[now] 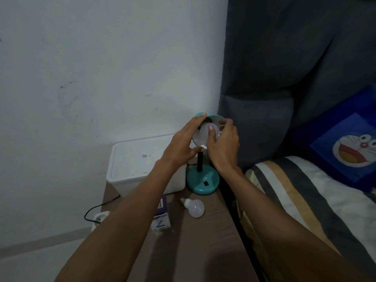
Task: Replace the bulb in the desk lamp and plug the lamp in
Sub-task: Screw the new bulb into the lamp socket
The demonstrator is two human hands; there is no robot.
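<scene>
A teal desk lamp stands on a wooden side table (pixel 203 241), its round base (pixel 202 183) near the back right corner. The shade (pixel 200 139) is tipped toward me. My left hand (pixel 183 143) grips the shade's left rim. My right hand (pixel 223 145) has its fingers around a white bulb (pixel 206 130) inside the shade. A second white bulb (pixel 194 207) lies on its side on the table in front of the base. A purple and white bulb box (pixel 162 217) stands beside it, partly hidden by my left forearm.
A white lidded plastic box (pixel 140 163) fills the table's back left. A black cord (pixel 97 208) runs down to a white socket strip (pixel 99 217) on the floor at left. A bed with a striped pillow (pixel 305 200) adjoins the table's right edge.
</scene>
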